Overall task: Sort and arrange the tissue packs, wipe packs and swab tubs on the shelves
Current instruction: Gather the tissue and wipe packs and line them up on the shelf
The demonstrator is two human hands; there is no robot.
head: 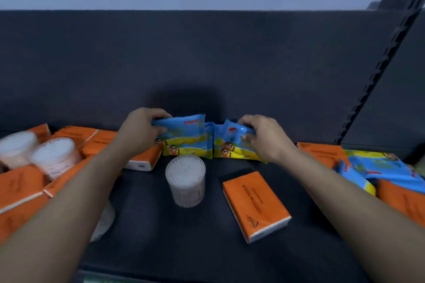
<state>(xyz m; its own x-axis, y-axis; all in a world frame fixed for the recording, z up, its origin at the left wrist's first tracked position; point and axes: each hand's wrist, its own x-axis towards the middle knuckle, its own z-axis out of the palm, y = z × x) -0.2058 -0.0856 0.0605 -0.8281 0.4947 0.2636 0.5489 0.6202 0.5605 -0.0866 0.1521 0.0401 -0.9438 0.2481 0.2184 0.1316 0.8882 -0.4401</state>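
Two blue-and-yellow wipe packs stand side by side at the back of the dark shelf. My left hand grips the left wipe pack by its top corner. The right wipe pack is held by my right hand. A clear swab tub stands just in front of them. An orange tissue pack lies loose to its right. Several orange tissue packs and two swab tubs sit at the left.
More wipe packs and orange tissue packs lie in a heap at the right. A dark back panel rises behind the shelf, with a slotted upright at the right. Another tub lies half hidden under my left forearm.
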